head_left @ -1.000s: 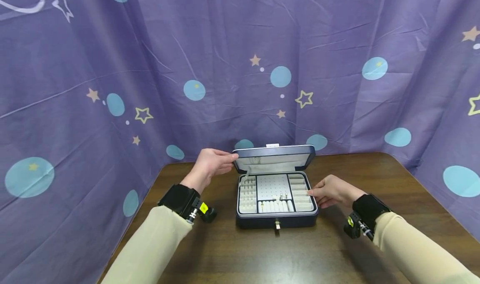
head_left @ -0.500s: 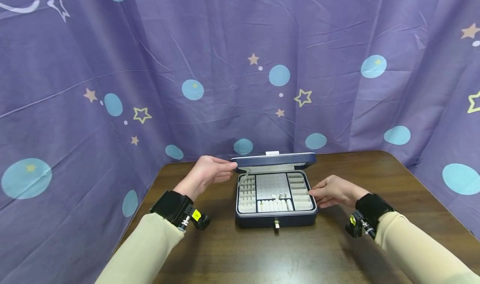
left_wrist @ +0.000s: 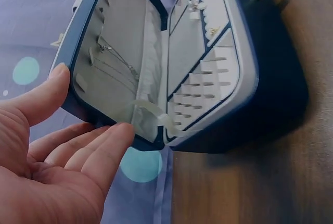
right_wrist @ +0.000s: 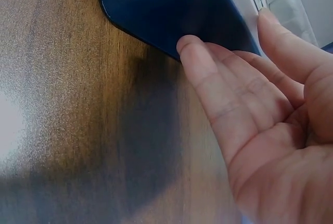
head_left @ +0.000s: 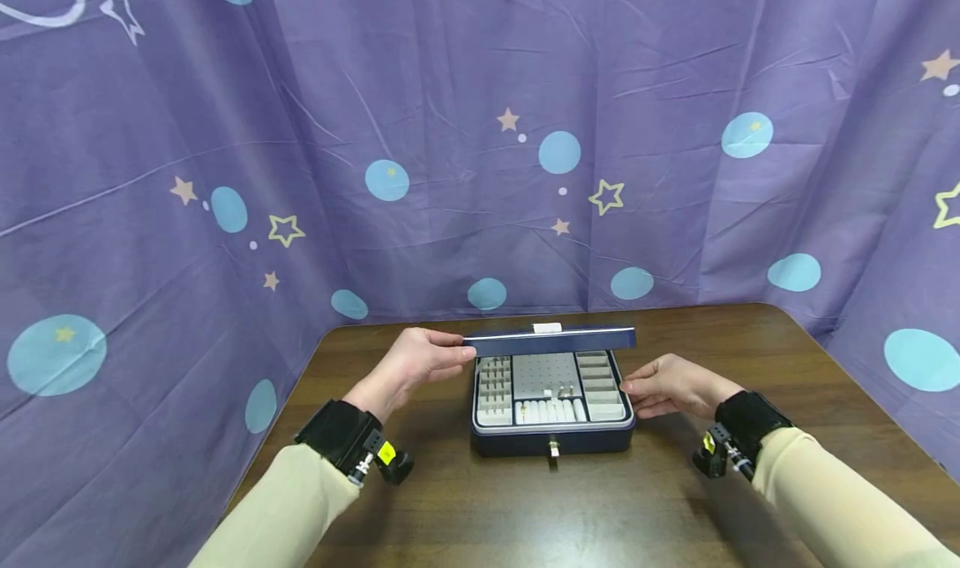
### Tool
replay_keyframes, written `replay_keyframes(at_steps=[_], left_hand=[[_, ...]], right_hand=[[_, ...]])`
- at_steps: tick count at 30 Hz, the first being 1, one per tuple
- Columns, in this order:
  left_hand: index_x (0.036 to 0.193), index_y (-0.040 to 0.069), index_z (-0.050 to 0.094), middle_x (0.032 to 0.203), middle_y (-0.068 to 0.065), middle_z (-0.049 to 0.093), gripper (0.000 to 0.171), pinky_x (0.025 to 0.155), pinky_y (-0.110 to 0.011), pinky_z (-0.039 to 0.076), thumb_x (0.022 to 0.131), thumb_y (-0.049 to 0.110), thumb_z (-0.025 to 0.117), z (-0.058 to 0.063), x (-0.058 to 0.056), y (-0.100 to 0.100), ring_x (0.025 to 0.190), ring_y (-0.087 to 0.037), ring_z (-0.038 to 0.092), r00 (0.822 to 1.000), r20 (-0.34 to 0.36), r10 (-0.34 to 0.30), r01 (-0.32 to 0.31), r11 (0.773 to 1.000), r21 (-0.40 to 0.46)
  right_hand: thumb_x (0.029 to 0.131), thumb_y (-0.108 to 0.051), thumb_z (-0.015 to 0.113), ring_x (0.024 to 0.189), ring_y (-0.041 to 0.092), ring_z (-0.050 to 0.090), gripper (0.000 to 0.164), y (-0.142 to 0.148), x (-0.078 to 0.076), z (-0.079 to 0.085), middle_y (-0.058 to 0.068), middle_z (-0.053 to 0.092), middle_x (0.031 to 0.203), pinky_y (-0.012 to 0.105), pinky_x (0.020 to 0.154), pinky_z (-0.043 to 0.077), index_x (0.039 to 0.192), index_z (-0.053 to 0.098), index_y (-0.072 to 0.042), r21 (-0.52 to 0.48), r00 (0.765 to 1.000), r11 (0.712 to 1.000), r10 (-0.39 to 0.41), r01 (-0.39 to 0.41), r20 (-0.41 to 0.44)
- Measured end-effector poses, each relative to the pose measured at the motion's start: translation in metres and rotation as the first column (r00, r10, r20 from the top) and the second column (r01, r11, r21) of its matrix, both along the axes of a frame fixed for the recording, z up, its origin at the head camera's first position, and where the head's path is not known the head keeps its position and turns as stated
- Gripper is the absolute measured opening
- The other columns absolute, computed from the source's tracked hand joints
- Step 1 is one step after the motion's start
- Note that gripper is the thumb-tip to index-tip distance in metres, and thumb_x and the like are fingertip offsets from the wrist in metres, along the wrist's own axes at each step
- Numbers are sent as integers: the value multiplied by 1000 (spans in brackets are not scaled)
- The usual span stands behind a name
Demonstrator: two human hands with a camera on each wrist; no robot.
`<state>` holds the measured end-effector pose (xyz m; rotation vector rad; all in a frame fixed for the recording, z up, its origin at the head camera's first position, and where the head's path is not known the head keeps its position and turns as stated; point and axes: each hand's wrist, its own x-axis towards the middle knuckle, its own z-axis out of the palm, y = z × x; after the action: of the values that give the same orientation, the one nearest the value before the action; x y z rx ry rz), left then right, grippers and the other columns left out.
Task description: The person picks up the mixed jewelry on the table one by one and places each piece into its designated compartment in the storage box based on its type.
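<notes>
A dark blue jewelry box (head_left: 517,444) stands on the table, its lid (head_left: 570,340) hinged at the back and tilted forward over the tray. My left hand (head_left: 411,366) holds the lid by its left corner, thumb on the front edge. Inside the lid, the left wrist view shows a thin necklace (left_wrist: 115,54) hanging and a pale ribbon (left_wrist: 148,107) at the hinge. At the right side, my right hand (head_left: 670,386) grips the box, thumb at the rim and fingers along the outer wall. Small earrings (head_left: 566,392) sit on the perforated panel (head_left: 543,374) above white ring rolls (head_left: 551,411).
A metal clasp (head_left: 554,449) sticks out from the box front. The brown wooden table (head_left: 480,510) reaches back to a purple curtain (head_left: 450,243) with stars and blue dots. Slotted and divided compartments (head_left: 600,384) line the box's two sides.
My left hand has brought the lid forward and down, so its inside no longer shows in the head view. The right hand stays at the box's right side.
</notes>
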<state>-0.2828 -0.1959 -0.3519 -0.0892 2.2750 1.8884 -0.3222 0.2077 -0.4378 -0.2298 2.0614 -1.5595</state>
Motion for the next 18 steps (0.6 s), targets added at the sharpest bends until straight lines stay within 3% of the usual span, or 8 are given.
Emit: replay_keyframes(at_steps=[12,18], left_hand=[[133,-7,62,118,-17,73,56,101,-46,52,85,10,83,-16,13,-1,102,-23,74,999,-34,-27,24,995,-99],[124,3,73,116,-9,75,50,98,-42,54,80,19,88,-26,22,3,110,-21,70,992,-121,-27,-8,959,-284]], right_hand=[[101,-8,63,92,21,74,40,2,-1,-4,16,75,104,41,85,60,130,57,18,-52,1000,998,22,-21,14],[100,-6,64,90,21,74,16,4,-1,-7,12,76,98,41,85,60,108,69,6,-97,999,994,44,-43,15]])
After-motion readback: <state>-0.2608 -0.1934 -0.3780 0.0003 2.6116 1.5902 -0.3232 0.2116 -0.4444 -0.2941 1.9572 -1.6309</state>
